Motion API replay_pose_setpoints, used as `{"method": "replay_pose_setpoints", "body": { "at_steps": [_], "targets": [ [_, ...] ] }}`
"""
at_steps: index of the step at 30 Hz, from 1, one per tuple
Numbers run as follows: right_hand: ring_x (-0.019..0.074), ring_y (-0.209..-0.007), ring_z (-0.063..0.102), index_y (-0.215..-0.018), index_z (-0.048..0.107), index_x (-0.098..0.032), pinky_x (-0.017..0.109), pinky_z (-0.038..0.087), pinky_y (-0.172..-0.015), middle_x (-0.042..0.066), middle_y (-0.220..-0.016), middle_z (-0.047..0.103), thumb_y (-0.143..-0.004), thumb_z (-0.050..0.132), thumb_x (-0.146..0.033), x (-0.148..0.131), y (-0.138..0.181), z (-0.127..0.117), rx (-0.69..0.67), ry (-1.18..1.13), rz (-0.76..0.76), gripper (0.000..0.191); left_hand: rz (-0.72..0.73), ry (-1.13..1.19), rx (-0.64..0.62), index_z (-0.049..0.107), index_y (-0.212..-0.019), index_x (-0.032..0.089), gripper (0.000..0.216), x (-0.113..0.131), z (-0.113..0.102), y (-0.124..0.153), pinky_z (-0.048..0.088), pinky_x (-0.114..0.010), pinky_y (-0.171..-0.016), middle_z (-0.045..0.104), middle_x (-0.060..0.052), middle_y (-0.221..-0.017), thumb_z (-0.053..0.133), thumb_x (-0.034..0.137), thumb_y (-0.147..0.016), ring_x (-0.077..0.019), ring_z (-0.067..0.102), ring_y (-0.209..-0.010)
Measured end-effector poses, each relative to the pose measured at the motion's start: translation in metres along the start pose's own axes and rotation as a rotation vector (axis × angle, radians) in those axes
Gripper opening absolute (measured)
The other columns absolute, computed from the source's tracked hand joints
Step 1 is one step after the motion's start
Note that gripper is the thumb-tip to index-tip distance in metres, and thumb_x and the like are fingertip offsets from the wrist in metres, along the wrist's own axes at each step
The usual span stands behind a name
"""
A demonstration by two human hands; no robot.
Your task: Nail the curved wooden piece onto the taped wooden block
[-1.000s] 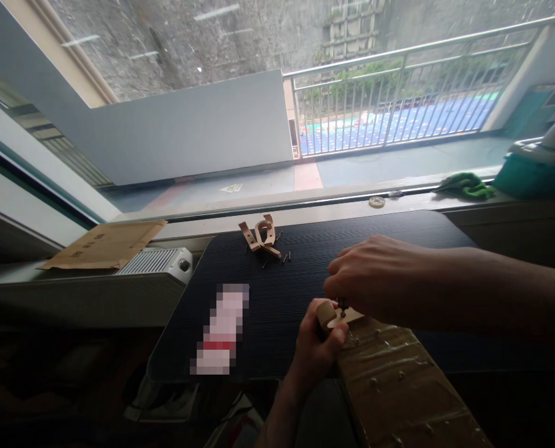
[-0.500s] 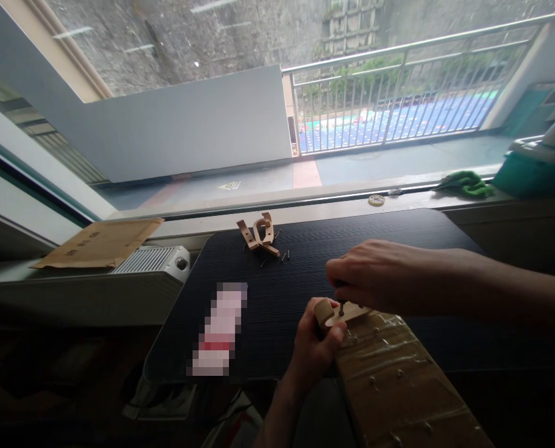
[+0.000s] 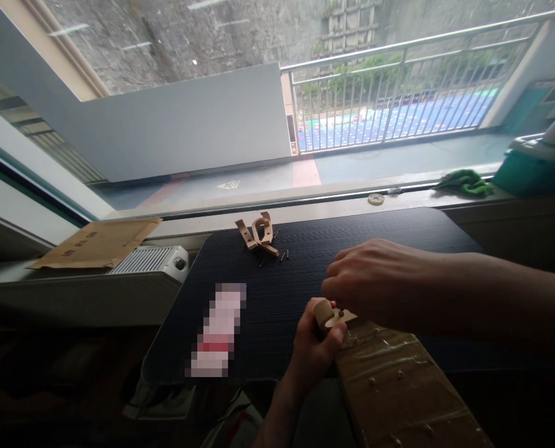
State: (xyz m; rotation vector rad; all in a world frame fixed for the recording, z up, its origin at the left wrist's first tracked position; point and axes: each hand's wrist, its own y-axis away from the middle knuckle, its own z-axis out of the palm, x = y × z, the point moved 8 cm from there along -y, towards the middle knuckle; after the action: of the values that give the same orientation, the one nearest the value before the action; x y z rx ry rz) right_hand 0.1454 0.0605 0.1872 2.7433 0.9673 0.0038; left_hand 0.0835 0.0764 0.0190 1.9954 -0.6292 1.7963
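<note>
My left hand (image 3: 312, 342) is closed around the end of a pale wooden hook (image 3: 323, 314), its thumb pressing on the near side. The hook's flat part lies on the end of a tape-wrapped cardboard box (image 3: 389, 379), and my right forearm and hand cover some of it. Above the wood, my right hand (image 3: 366, 274) is curled in a fist around a screwdriver (image 3: 340, 306). Only a bit of the tool's tip shows, at a hole in the wood; its handle is hidden by the fingers. Several small screws (image 3: 372, 381) stick up from the box.
On the black table (image 3: 300, 274) sit curved wooden pieces (image 3: 259, 235) with loose screws (image 3: 284, 255) beside them. A blurred pink strip (image 3: 219, 330) lies at the table's left. A tape roll (image 3: 376, 199) and green cloth (image 3: 464, 182) rest on the sill; a brown envelope (image 3: 95, 242) covers a radiator.
My right hand has rolled over and dropped slightly, its back now facing up, hiding more of the screwdriver and the wood. My left hand keeps its hold on the hook.
</note>
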Motion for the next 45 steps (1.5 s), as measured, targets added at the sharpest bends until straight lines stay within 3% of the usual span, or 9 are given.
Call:
{"method": "replay_pose_setpoints", "body": {
  "at_steps": [4, 11, 14, 18, 23, 30, 37, 40, 45],
  "targets": [
    [0.0123, -0.057, 0.047, -0.072, 0.054, -0.017, 0.025, 0.026, -0.051, -0.001, -0.064, 0.056, -0.077, 0.053, -0.013, 0.012, 0.001, 0.004, 0.029, -0.013, 0.064, 0.006, 0.026, 0.003, -0.005, 0.055, -0.098, 0.018, 0.023, 0.003, 0.000, -0.001, 0.044, -0.027, -0.074, 0.056, -0.003, -0.088, 0.058, 0.029, -0.078, -0.0162, 0.052, -0.079],
    [0.0111, -0.050, 0.046, -0.074, 0.055, -0.017, 0.026, 0.020, -0.048, 0.000, -0.059, 0.054, -0.088, 0.043, -0.029, 0.028, 0.001, 0.002, 0.063, -0.015, 0.268, 0.022, 0.056, 0.008, 0.000, 0.054, -0.098, 0.019, 0.022, 0.009, 0.000, -0.001, 0.043, -0.026, -0.076, 0.053, -0.003, -0.093, 0.058, 0.026, -0.078, -0.0166, 0.051, -0.084],
    [0.0105, -0.047, 0.041, -0.073, 0.055, -0.018, 0.026, 0.018, -0.047, -0.001, -0.057, 0.052, -0.085, 0.046, -0.028, 0.024, 0.001, -0.003, 0.059, 0.008, 0.239, 0.018, 0.067, 0.007, -0.006, 0.054, -0.098, 0.018, 0.021, 0.010, 0.001, -0.001, 0.042, -0.025, -0.075, 0.053, -0.003, -0.094, 0.058, 0.026, -0.078, -0.0158, 0.050, -0.083],
    [0.0104, -0.051, 0.040, -0.071, 0.055, -0.019, 0.025, 0.019, -0.048, -0.002, -0.063, 0.055, -0.077, 0.055, -0.017, 0.008, 0.003, -0.008, 0.088, 0.000, 0.090, 0.006, 0.039, 0.035, -0.029, 0.053, -0.093, 0.017, 0.017, 0.008, 0.003, 0.000, 0.042, -0.024, -0.070, 0.052, -0.001, -0.082, 0.057, 0.026, -0.079, -0.0129, 0.048, -0.074],
    [0.0123, -0.061, 0.043, -0.069, 0.052, -0.019, 0.025, 0.024, -0.051, -0.002, -0.068, 0.055, -0.070, 0.056, -0.008, -0.004, 0.006, -0.001, 0.164, -0.046, -0.048, 0.012, -0.001, 0.060, -0.023, 0.051, -0.083, 0.017, 0.012, 0.002, 0.003, 0.000, 0.042, -0.023, -0.067, 0.049, 0.002, -0.074, 0.057, 0.027, -0.080, -0.0106, 0.044, -0.067],
    [0.0119, -0.061, 0.044, -0.069, 0.052, -0.017, 0.025, 0.027, -0.056, 0.000, -0.065, 0.054, -0.080, 0.052, -0.013, 0.012, 0.008, 0.009, 0.126, -0.040, 0.062, 0.011, 0.024, 0.009, -0.023, 0.053, -0.099, 0.018, 0.022, 0.002, 0.001, 0.000, 0.043, -0.025, -0.072, 0.055, -0.003, -0.090, 0.058, 0.028, -0.080, -0.0143, 0.050, -0.078],
    [0.0101, -0.050, 0.039, -0.069, 0.053, -0.017, 0.025, 0.021, -0.050, 0.000, -0.058, 0.052, -0.089, 0.042, -0.023, 0.019, 0.006, 0.005, 0.074, 0.003, 0.231, 0.024, 0.025, 0.009, -0.012, 0.052, -0.100, 0.019, 0.023, 0.004, 0.001, 0.000, 0.043, -0.025, -0.074, 0.053, -0.001, -0.086, 0.058, 0.028, -0.079, -0.0139, 0.050, -0.077],
    [0.0091, -0.044, 0.033, -0.068, 0.054, -0.018, 0.025, 0.017, -0.047, -0.002, -0.054, 0.049, -0.086, 0.046, -0.025, 0.017, 0.011, -0.001, 0.050, 0.011, 0.248, 0.020, 0.028, 0.012, -0.022, 0.053, -0.098, 0.018, 0.022, 0.006, 0.002, 0.000, 0.043, -0.025, -0.073, 0.053, -0.002, -0.087, 0.058, 0.029, -0.080, -0.0139, 0.049, -0.077],
    [0.0095, -0.048, 0.035, -0.068, 0.054, -0.019, 0.024, 0.018, -0.047, -0.003, -0.059, 0.052, -0.075, 0.056, -0.012, 0.003, 0.017, -0.014, 0.086, -0.014, 0.127, 0.010, 0.032, 0.003, -0.031, 0.053, -0.099, 0.017, 0.022, 0.007, 0.002, 0.001, 0.042, -0.025, -0.073, 0.053, -0.001, -0.084, 0.057, 0.027, -0.080, -0.0133, 0.048, -0.075]
  ]
}}
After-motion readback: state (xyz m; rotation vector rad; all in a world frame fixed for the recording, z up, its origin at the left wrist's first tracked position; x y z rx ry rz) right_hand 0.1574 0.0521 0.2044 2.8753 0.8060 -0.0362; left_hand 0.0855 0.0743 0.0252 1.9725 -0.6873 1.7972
